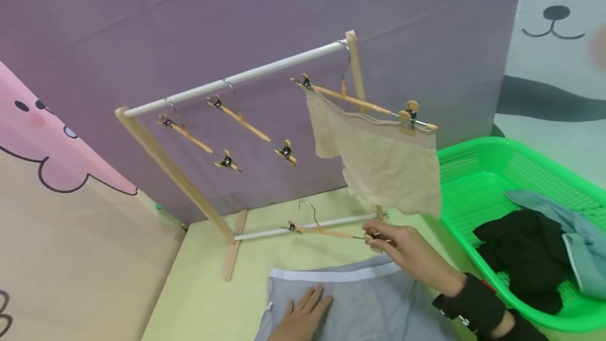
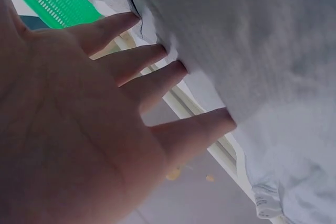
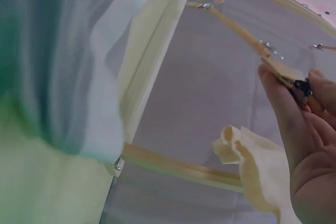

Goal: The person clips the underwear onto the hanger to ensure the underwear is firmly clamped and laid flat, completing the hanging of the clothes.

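My right hand (image 1: 411, 250) pinches the clip at one end of a wooden clip hanger (image 1: 330, 233), holding it above the yellow table; the right wrist view shows this clip (image 3: 283, 72) between thumb and fingers. The hanger's hook points up, and its other clip hangs on nothing. Below it lies a pair of grey shorts (image 1: 362, 299) with a white waistband. On the shorts rests my left hand (image 1: 305, 316), fingers straight and spread. Seen in the left wrist view, the fingertips of this hand (image 2: 89, 114) touch the grey cloth.
A small rack with a white top rail (image 1: 284, 64) stands behind. Two bare hangers (image 1: 246, 125) and one with a beige cloth garment (image 1: 383, 157) hang from it. To the right, a green basket (image 1: 454, 236) contains black (image 1: 525, 257) and blue-green clothes (image 1: 587, 257).
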`<move>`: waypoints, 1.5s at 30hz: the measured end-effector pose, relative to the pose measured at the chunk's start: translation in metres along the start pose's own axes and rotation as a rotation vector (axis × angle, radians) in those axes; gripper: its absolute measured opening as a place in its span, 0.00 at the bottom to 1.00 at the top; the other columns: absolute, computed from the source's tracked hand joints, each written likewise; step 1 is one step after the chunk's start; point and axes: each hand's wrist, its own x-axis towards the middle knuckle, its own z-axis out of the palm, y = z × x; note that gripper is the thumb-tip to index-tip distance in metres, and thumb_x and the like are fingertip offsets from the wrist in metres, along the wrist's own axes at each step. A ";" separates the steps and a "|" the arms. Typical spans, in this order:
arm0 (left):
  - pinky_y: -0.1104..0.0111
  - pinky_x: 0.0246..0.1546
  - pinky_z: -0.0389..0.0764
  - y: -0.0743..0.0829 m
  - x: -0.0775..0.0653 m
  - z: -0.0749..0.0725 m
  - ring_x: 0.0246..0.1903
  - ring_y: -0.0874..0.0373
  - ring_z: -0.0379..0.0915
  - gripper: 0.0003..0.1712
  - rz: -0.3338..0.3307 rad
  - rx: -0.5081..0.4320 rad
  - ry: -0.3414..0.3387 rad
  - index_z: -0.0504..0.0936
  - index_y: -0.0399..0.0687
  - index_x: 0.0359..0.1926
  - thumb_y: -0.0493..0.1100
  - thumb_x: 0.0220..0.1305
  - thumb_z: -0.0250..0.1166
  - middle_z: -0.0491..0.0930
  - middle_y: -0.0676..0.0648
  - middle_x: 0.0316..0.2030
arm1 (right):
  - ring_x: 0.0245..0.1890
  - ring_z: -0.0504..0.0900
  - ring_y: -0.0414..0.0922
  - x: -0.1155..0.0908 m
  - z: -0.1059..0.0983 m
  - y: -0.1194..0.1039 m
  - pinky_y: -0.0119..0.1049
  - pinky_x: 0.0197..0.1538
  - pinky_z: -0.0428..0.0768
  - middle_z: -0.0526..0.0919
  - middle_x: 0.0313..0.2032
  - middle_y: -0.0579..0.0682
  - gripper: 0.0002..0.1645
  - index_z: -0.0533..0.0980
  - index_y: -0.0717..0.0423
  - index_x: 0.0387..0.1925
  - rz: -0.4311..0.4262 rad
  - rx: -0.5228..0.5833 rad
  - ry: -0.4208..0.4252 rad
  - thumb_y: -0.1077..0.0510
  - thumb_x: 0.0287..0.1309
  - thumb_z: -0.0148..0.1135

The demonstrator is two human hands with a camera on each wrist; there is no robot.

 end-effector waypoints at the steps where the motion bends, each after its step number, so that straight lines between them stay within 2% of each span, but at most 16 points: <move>1: 0.38 0.62 0.66 -0.001 -0.002 0.000 0.74 0.51 0.53 0.55 0.000 0.000 -0.001 0.61 0.59 0.74 0.73 0.49 0.69 0.57 0.48 0.75 | 0.41 0.87 0.39 -0.001 0.000 0.001 0.31 0.43 0.84 0.85 0.50 0.56 0.22 0.73 0.61 0.62 0.001 0.007 -0.014 0.59 0.70 0.57; 3: 0.39 0.62 0.66 -0.002 -0.004 0.000 0.74 0.50 0.53 0.54 -0.003 -0.002 -0.006 0.61 0.59 0.74 0.74 0.50 0.68 0.57 0.48 0.75 | 0.42 0.87 0.38 -0.003 0.000 0.003 0.32 0.44 0.84 0.84 0.51 0.57 0.22 0.73 0.61 0.62 0.004 0.013 -0.040 0.58 0.70 0.56; 7: 0.43 0.64 0.67 -0.002 -0.004 -0.003 0.74 0.50 0.53 0.54 -0.014 0.013 -0.043 0.61 0.60 0.74 0.75 0.52 0.65 0.57 0.49 0.76 | 0.44 0.87 0.42 -0.005 -0.001 0.008 0.32 0.45 0.84 0.84 0.51 0.58 0.23 0.73 0.62 0.62 0.023 0.050 -0.084 0.55 0.71 0.56; 11: 0.52 0.65 0.69 0.002 -0.002 -0.010 0.72 0.50 0.58 0.52 0.006 0.113 -0.054 0.63 0.57 0.73 0.74 0.54 0.65 0.60 0.46 0.74 | 0.45 0.87 0.45 -0.006 -0.002 0.015 0.36 0.44 0.84 0.85 0.49 0.61 0.24 0.72 0.64 0.63 0.072 0.147 -0.117 0.55 0.71 0.55; 14: 0.58 0.63 0.72 0.010 0.000 -0.020 0.68 0.51 0.64 0.49 0.075 0.187 -0.008 0.67 0.52 0.70 0.71 0.53 0.68 0.67 0.45 0.69 | 0.41 0.87 0.44 -0.006 -0.004 0.021 0.37 0.40 0.84 0.84 0.47 0.61 0.24 0.71 0.66 0.63 0.120 0.168 -0.124 0.55 0.72 0.54; 18: 0.59 0.62 0.73 0.027 0.006 -0.037 0.64 0.54 0.69 0.45 0.141 0.160 0.051 0.72 0.52 0.67 0.69 0.53 0.69 0.72 0.49 0.65 | 0.37 0.85 0.43 -0.005 -0.006 0.028 0.37 0.37 0.83 0.84 0.45 0.62 0.25 0.71 0.70 0.62 0.174 0.134 -0.130 0.56 0.72 0.54; 21: 0.60 0.61 0.73 0.039 0.015 -0.052 0.63 0.57 0.69 0.42 0.166 0.115 0.070 0.72 0.54 0.67 0.68 0.56 0.67 0.73 0.52 0.64 | 0.38 0.86 0.48 -0.005 -0.004 0.033 0.35 0.37 0.83 0.82 0.46 0.66 0.25 0.70 0.73 0.61 0.206 0.144 -0.148 0.58 0.72 0.54; 25: 0.62 0.58 0.76 0.052 0.033 -0.067 0.60 0.59 0.72 0.37 0.215 0.107 0.109 0.72 0.54 0.66 0.65 0.61 0.65 0.75 0.54 0.62 | 0.39 0.86 0.54 -0.005 0.000 0.040 0.33 0.36 0.84 0.80 0.47 0.69 0.25 0.68 0.77 0.60 0.248 0.185 -0.167 0.60 0.72 0.53; 27: 0.63 0.56 0.76 0.057 0.044 -0.072 0.59 0.59 0.73 0.35 0.223 0.084 0.120 0.72 0.54 0.66 0.63 0.63 0.65 0.75 0.53 0.62 | 0.38 0.86 0.53 -0.005 0.001 0.044 0.33 0.35 0.84 0.80 0.46 0.68 0.25 0.68 0.78 0.60 0.256 0.193 -0.171 0.60 0.72 0.53; 30: 0.64 0.56 0.77 0.064 0.066 -0.077 0.59 0.59 0.73 0.33 0.251 0.057 0.155 0.74 0.52 0.66 0.61 0.65 0.64 0.76 0.52 0.61 | 0.35 0.86 0.50 -0.004 0.000 0.051 0.33 0.34 0.84 0.81 0.45 0.67 0.26 0.66 0.78 0.61 0.246 0.182 -0.162 0.59 0.72 0.54; 35: 0.64 0.57 0.77 0.069 0.105 -0.078 0.60 0.56 0.73 0.32 0.270 -0.030 0.237 0.74 0.49 0.65 0.60 0.67 0.62 0.76 0.49 0.62 | 0.33 0.87 0.47 -0.004 -0.002 0.058 0.34 0.33 0.84 0.80 0.49 0.72 0.30 0.61 0.77 0.64 0.239 0.181 -0.135 0.57 0.73 0.53; 39: 0.66 0.55 0.78 0.068 0.132 -0.072 0.60 0.56 0.74 0.31 0.262 -0.227 0.224 0.73 0.50 0.66 0.61 0.69 0.59 0.77 0.49 0.61 | 0.30 0.84 0.42 -0.007 -0.002 0.059 0.34 0.32 0.82 0.84 0.45 0.66 0.25 0.65 0.74 0.61 0.216 0.140 -0.135 0.57 0.73 0.53; 42: 0.72 0.46 0.79 0.066 0.144 -0.067 0.51 0.62 0.79 0.27 0.283 -0.344 0.178 0.77 0.51 0.62 0.59 0.71 0.57 0.82 0.51 0.54 | 0.28 0.82 0.40 -0.009 -0.002 0.060 0.34 0.31 0.81 0.85 0.40 0.59 0.17 0.70 0.69 0.54 0.191 0.113 -0.141 0.59 0.72 0.53; 45: 0.76 0.38 0.79 0.063 0.149 -0.066 0.41 0.66 0.80 0.23 0.318 -0.392 0.143 0.80 0.51 0.58 0.58 0.72 0.55 0.85 0.52 0.45 | 0.29 0.82 0.39 -0.008 -0.004 0.062 0.34 0.32 0.80 0.85 0.37 0.56 0.12 0.73 0.64 0.48 0.183 0.111 -0.154 0.58 0.73 0.53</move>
